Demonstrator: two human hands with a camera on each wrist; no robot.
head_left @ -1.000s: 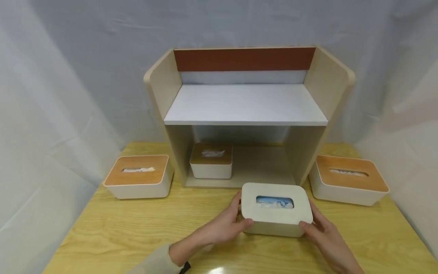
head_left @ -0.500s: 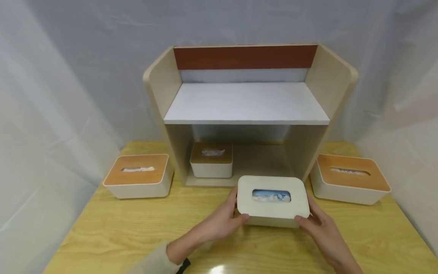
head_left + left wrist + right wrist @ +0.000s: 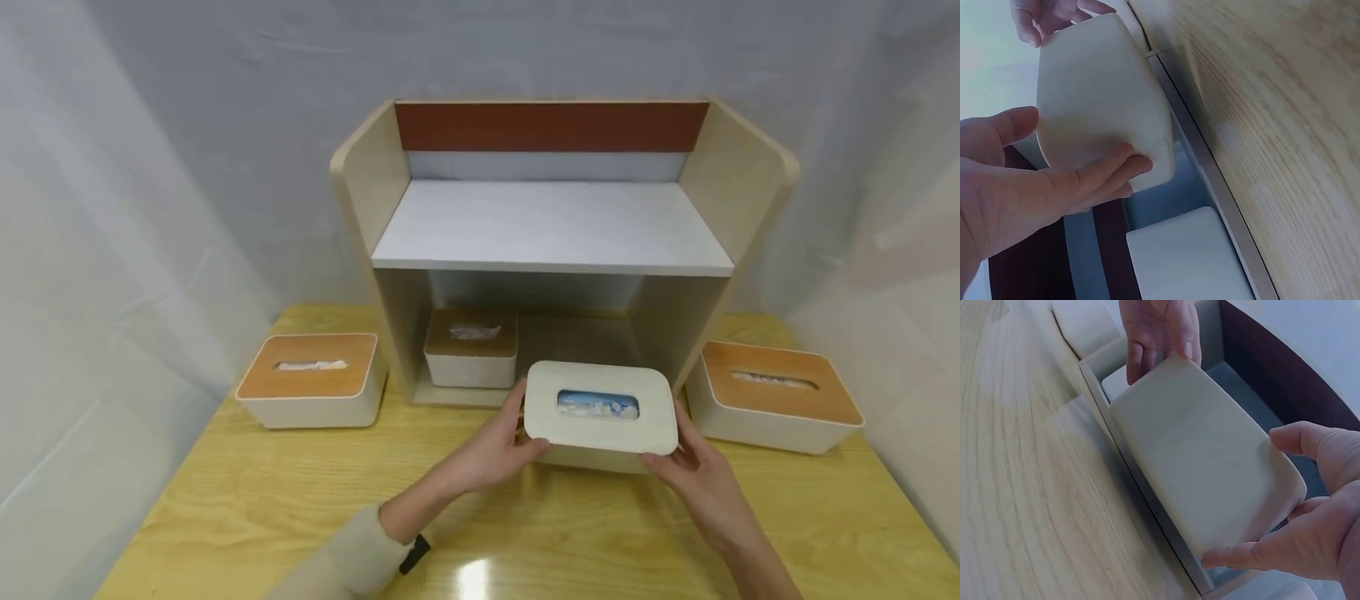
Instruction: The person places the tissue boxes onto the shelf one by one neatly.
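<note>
A cream tissue box [image 3: 600, 433] with a slot in its lid, blue-and-white packaging showing inside, is held up between my two hands in front of the shelf. My left hand [image 3: 491, 450] grips its left end, thumb at the front edge. At the opposite end my right hand [image 3: 701, 479] grips it the same way. Both wrist views show the plain side of the tissue box [image 3: 1104, 94] raised over the wooden table. Fingers of the left hand [image 3: 1041, 187] spread along its end, and those of the right hand [image 3: 1310, 519] wrap the other end.
A two-tier shelf [image 3: 551, 225] stands behind on the wooden table [image 3: 300, 500]. In its lower compartment, at left, sits a smaller wood-lidded tissue box [image 3: 471, 371]. Two larger wood-lidded boxes flank it, a left box [image 3: 311, 408] and a right box [image 3: 780, 425]. Pale sheets hang around.
Both hands have carried the cream tissue box upward and forward, toward the shelf's lower opening. The head view has shifted slightly. The other boxes stay put.
</note>
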